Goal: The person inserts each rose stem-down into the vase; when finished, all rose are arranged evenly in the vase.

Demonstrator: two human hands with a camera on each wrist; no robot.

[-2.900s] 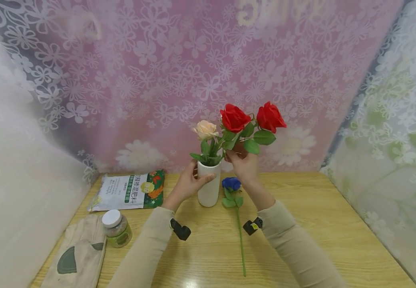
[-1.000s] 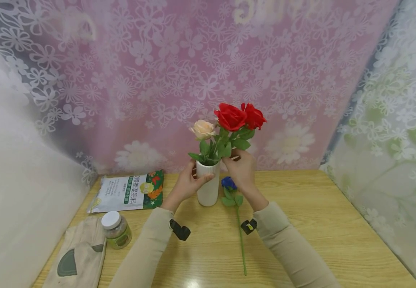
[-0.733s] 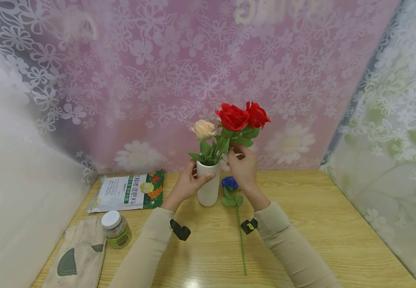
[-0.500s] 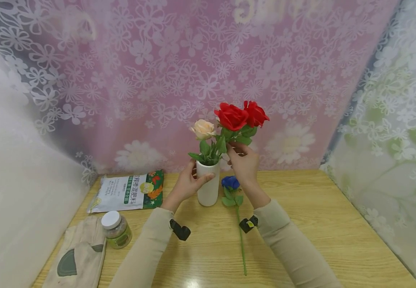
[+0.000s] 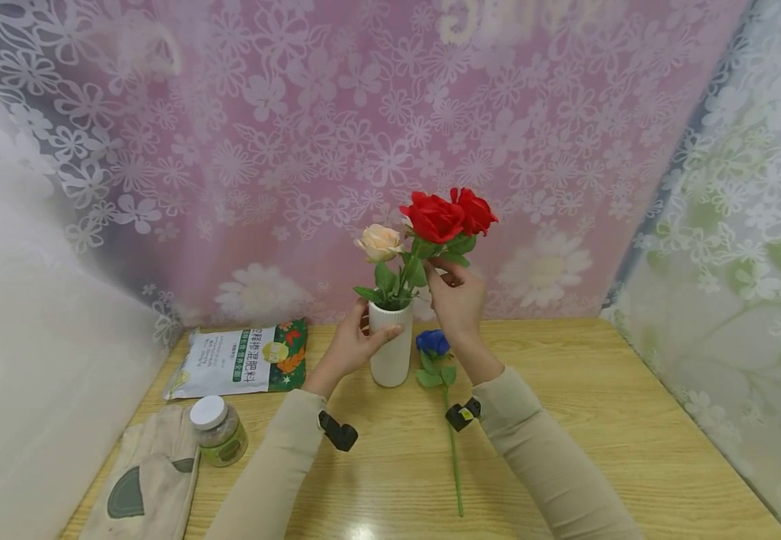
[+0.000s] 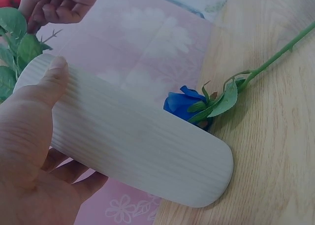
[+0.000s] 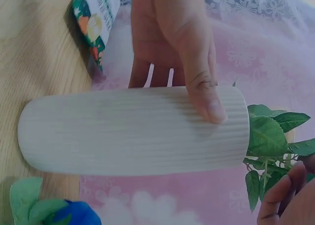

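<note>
My left hand point(image 5: 349, 343) grips the upper part of a white ribbed vase point(image 5: 391, 356), which stands on the table; the thumb point(image 6: 55, 77) lies along its side. A cream rose point(image 5: 380, 242) leans left from the mouth of the vase. Two red roses rise on the right, the front one point(image 5: 434, 217) overlapping the rear one point(image 5: 475, 212). Just right of the rim, my right hand point(image 5: 459, 304) has its fingers curled at a red rose's stem, below the leaves. The stem itself is mostly hidden by fingers and leaves. A blue rose point(image 5: 433, 343) lies beside the vase.
A printed fertilizer bag point(image 5: 238, 360) lies at the back left. Nearer stand a white-lidded jar point(image 5: 219, 431) and, partly under my left sleeve's side, beige gloves point(image 5: 154, 469). Patterned curtains point(image 5: 390, 150) enclose the wooden table point(image 5: 599, 397) behind and at both sides.
The rear red rose has come left, close behind the front one, with my right hand. Lately that hand has slid slightly up from rim height. The left hand and vase stay put.
</note>
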